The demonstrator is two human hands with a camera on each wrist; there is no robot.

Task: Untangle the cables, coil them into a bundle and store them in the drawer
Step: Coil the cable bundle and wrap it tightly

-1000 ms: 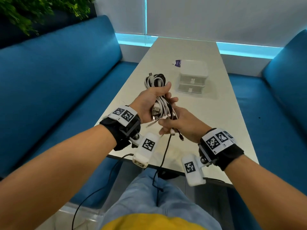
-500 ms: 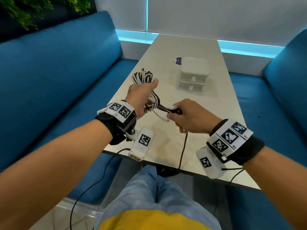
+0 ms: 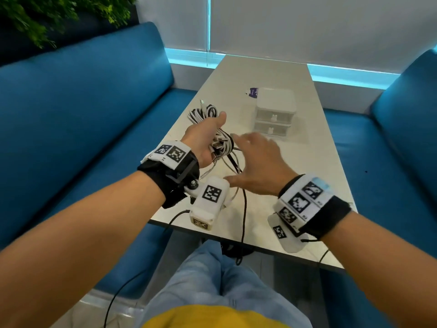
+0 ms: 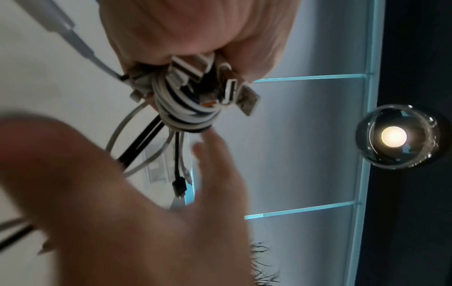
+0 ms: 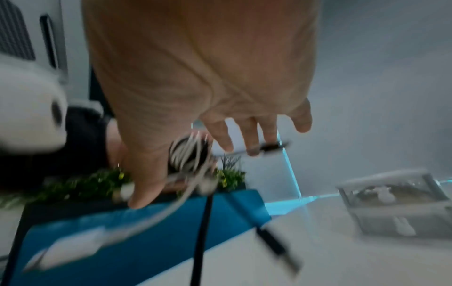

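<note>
My left hand [image 3: 205, 136] grips a bundle of white and black cables [image 3: 205, 113] above the near part of the white table [image 3: 314, 162]; its fingers curl round the coils and several USB plugs [image 4: 215, 85]. Loose cable ends [image 3: 233, 162] hang below the fist, and a black cable [image 3: 243, 214] runs down over the table's near edge. My right hand [image 3: 257, 162] hovers just right of the bundle, fingers spread and holding nothing. The small white two-drawer box [image 3: 275, 107] stands beyond, both drawers closed.
Blue sofas flank the table on the left [image 3: 82, 95] and right [image 3: 402, 129]. A purple-and-white packet [image 3: 252, 92] lies left of the drawer box. Green plants [image 3: 47, 15] sit behind the left sofa. My knees are under the near table edge.
My right hand has let go of the black cable end it was pulling and now stands open beside the bundle. The left hand still holds the coils.
</note>
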